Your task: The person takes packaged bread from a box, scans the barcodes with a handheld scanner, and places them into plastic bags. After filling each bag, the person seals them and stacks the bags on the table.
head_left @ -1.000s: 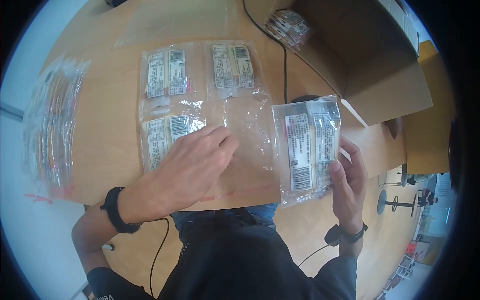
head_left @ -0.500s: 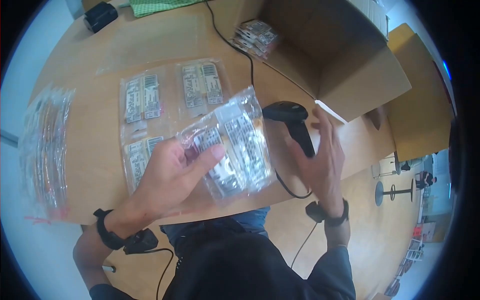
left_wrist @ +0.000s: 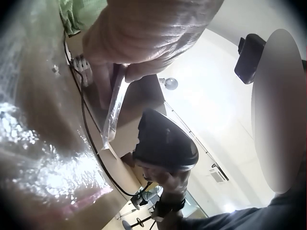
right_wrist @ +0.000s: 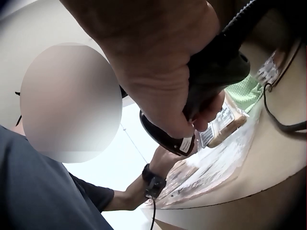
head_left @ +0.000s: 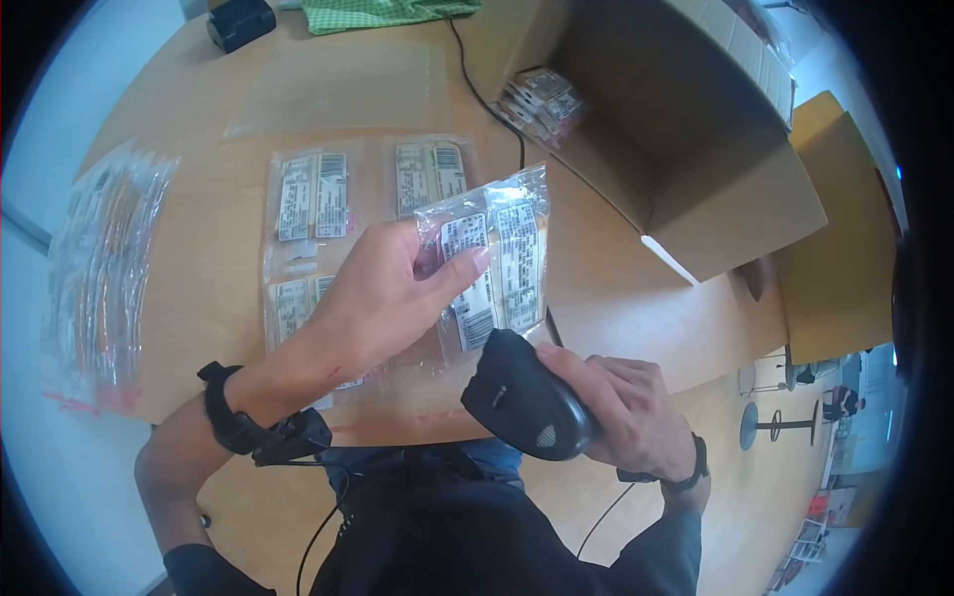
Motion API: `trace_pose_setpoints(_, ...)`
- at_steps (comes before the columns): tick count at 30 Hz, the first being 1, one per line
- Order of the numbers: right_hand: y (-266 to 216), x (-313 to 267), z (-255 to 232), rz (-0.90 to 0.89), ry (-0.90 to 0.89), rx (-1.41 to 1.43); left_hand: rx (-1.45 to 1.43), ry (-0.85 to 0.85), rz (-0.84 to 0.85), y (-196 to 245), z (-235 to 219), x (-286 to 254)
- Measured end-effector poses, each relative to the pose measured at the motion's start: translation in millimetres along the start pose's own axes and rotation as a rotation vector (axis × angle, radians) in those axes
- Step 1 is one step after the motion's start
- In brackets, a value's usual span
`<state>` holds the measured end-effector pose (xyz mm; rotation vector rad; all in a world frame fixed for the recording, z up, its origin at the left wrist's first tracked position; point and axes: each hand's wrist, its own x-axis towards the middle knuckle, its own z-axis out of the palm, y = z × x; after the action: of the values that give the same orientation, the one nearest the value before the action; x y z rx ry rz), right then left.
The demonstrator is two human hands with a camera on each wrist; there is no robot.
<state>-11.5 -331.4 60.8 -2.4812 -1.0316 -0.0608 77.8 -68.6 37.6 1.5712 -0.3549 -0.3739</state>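
Note:
In the head view the left hand [head_left: 373, 298] pinches a clear plastic packet [head_left: 517, 263] by its left side, thumb over a printed label. The packet has two white labels, one with a barcode at its lower end. The right hand [head_left: 631, 412] grips a black handheld scanner [head_left: 532, 397], whose head is just below the packet. In the left wrist view the packet [left_wrist: 115, 110] appears edge-on, with the scanner [left_wrist: 165, 141] near it. The right wrist view has the fingers curled round the scanner's handle [right_wrist: 216, 72]. Labelled packets [head_left: 313, 196] lie on the table behind the left hand.
A stack of clear bags [head_left: 104, 278] stands at the table's left. An open cardboard box [head_left: 735, 209] at the right has several packets [head_left: 542, 104] by its left side. A flat clear sheet [head_left: 338, 89], a green checked cloth [head_left: 378, 12] and a black device [head_left: 240, 24] are at the back.
The packet passed from the right hand to the left and moved leftward over the table. The right hand let go of it, reached to the scanner, took hold and brought it toward the body.

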Motion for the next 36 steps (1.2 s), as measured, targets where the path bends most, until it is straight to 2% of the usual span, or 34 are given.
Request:
trace_pose_setpoints(1, 0.5, 1.9, -0.2, 0.011, -0.022, 0.002, 0.003, -0.007, 0.004, 2.7, -0.1, -0.1)
trace_pose_setpoints(3, 4.5, 1.3, 0.2, 0.025, -0.038, -0.005, 0.118, -0.014, -0.1, 6.2, -1.7, -3.3)
trace_pose_setpoints(4, 11.2, -1.3, 4.3, 0.067, 0.085, 0.028, 0.12, -0.018, -0.095, 2.1, -1.5, -6.7)
trace_pose_setpoints(5, 17.9, -4.3, 8.2, 0.109, 0.209, 0.063, -0.021, 0.02, -0.084, -4.9, -1.3, -11.1)
trace_pose_setpoints(6, 23.5, -11.0, 10.0, 0.307, 0.271, 0.098, -0.161, 0.059, -0.076, -8.9, -2.0, -14.2)
trace_pose_setpoints(7, 32.1, -11.3, 10.7, 0.474, 0.327, 0.12, -0.159, 0.057, -0.077, -8.7, -3.4, -16.8)
trace_pose_setpoints(9, 59.0, -20.3, 8.0, 0.775, 0.284, 0.165, -0.443, 0.087, -0.234, -9.0, -6.0, -23.9)
trace_pose_setpoints(10, 66.8, -23.6, 6.0, 0.774, 0.271, 0.17, -0.448, 0.097, -0.243, -11.0, -6.8, -26.2)
trace_pose_setpoints(12, 78.1, -23.7, 5.9, 0.95, 0.189, 0.182, -0.401, 0.1, -0.27, -14.2, -10.3, -26.7)
trace_pose_setpoints(13, 78.9, -24.7, 12.8, 0.945, 0.174, 0.186, -0.406, 0.113, -0.277, -14.7, -11.0, -26.3)
trace_pose_setpoints(15, 74.1, -34.6, 28.0, 0.69, 0.477, -0.36, -0.431, 0.085, -0.234, -14.2, -9.2, -23.9)
trace_pose_setpoints(16, 54.7, -31.6, 29.9, 0.561, 0.58, -0.558, -0.432, 0.097, -0.239, -12.7, -6.1, -23.9)
trace_pose_setpoints(17, 37.9, -19.3, 30.0, 0.56, 0.572, -0.548, -0.451, 0.075, -0.228, -10.4, -1.3, -24.0)
trace_pose_setpoints(18, 18.9, -9.5, 31.8, 0.283, 0.471, -0.512, -0.466, 0.044, -0.225, -9.2, 3.7, -24.5)
trace_pose_setpoints(19, 12.5, -5.8, 34.3, 0.09, 0.377, -0.511, -0.457, 0.034, -0.247, -9.4, 7.8, -24.8)
trace_pose_setpoints(21, 11.6, 5.5, 36.6, -0.224, 0.17, -0.52, -0.361, -0.168, -0.227, -9.7, 14.9, -24.0)
trace_pose_setpoints(22, 17.5, 3.6, 37.0, -0.226, 0.269, -0.476, -0.465, -0.226, -0.07, -6.6, 19.6, -28.4)
trace_pose_setpoints(23, 22.7, -6.0, 34.3, -0.226, 0.267, -0.474, -0.466, -0.224, -0.072, -5.3, 15.2, -30.4)
trace_pose_setpoints(25, 28.0, -30.9, 30.0, 0.072, 0.537, -0.174, 0.534, -0.24, 0.417, -5.0, -2.0, -37.0)
trace_pose_setpoints(26, 22.6, -44.3, 38.6, 0.196, 0.762, -0.038, 0.66, -0.21, 0.368, -4.4, -3.7, -44.2)
trace_pose_setpoints(27, 16.2, -57.2, 46.1, 0.323, 0.985, 0.102, 0.657, -0.209, 0.365, -10.5, -5.4, -48.3)
trace_pose_setpoints(28, 9.0, -61.3, 41.6, 0.323, 0.982, 0.102, 0.814, -0.208, 0.354, -20.6, -6.8, -51.0)
trace_pose_setpoints(29, -1.4, -62.6, 29.8, 0.315, 0.767, 0.079, 0.971, -0.208, 0.342, -28.3, -8.1, -52.1)
trace_pose_setpoints(30, -10.0, -68.1, 22.5, 0.219, 0.643, 0.021, 0.97, -0.212, 0.343, -32.1, -9.4, -51.8)
trace_pose_setpoints(32, -25.1, -70.2, 21.9, -0.107, 0.409, -0.075, 0.927, -0.24, 0.351, -36.5, -10.8, -49.6)
trace_pose_setpoints(33, -32.3, -67.3, 27.6, -0.254, 0.345, -0.084, 0.929, -0.25, 0.353, -37.4, -11.0, -48.8)
trace_pose_setpoints(35, -41.8, -51.1, 41.1, -0.51, 0.322, -0.137, 0.806, -0.145, 0.384, -37.5, -12.2, -48.2)
trace_pose_setpoints(36, -42.2, -46.2, 47.7, -0.562, 0.325, -0.182, 0.812, -0.154, 0.384, -34.1, -11.7, -48.5)
